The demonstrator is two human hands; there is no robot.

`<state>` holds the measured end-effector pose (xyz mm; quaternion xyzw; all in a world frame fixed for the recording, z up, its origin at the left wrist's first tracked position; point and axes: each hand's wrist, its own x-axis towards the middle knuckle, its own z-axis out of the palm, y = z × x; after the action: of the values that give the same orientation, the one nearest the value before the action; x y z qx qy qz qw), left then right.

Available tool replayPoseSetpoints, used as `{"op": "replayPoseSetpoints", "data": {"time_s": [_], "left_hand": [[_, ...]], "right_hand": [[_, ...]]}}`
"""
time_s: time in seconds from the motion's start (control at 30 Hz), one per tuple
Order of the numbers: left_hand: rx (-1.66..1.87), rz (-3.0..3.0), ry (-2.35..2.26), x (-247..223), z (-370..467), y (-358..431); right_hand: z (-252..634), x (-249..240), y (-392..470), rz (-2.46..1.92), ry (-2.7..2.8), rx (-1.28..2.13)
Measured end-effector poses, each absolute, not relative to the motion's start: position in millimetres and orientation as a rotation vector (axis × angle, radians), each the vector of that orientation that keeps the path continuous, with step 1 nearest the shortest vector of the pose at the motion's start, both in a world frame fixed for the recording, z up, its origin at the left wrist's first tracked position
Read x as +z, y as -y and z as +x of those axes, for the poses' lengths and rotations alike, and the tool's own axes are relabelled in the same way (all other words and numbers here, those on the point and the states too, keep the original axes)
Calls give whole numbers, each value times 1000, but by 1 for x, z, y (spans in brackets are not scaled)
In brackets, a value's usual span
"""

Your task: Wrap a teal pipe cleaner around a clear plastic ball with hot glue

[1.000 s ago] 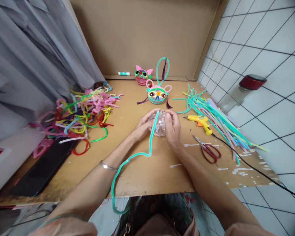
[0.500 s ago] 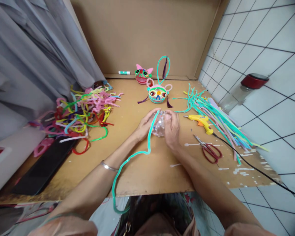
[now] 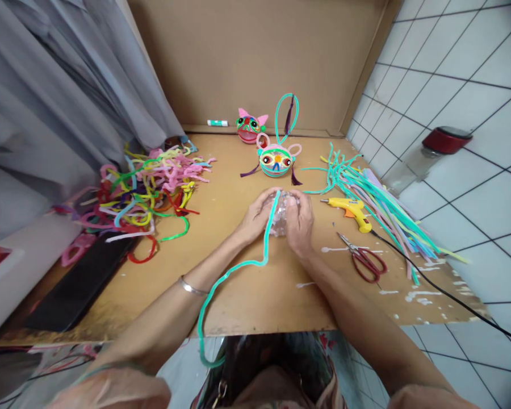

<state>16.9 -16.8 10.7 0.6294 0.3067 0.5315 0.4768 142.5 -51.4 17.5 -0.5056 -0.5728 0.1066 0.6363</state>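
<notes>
Head view: transparent, shiny, rounded ball [image 3: 280,220], turquoise pipe cleaner [image 3: 266,244] across it.

At your twelve o'clock, a clear plastic ball [image 3: 280,220], a bent turquoise chenille stem [image 3: 266,250] from it toward your seven.

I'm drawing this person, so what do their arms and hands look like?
The left hand and right hand are gloveless. A shiny silver bracelet circles the left forearm; the right forearm shows none. Pale pinkish sleeves show near the elbows.
</notes>
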Motion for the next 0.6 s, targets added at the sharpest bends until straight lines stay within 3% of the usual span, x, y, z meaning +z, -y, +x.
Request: {"op": "replayPoseSetpoints", "data": {"time_s": [0.6], "left_hand": [[1284, 1340, -683, 11, 16, 14]], "right_hand": [[142, 23, 55, -1101, 1381, 226]]}}
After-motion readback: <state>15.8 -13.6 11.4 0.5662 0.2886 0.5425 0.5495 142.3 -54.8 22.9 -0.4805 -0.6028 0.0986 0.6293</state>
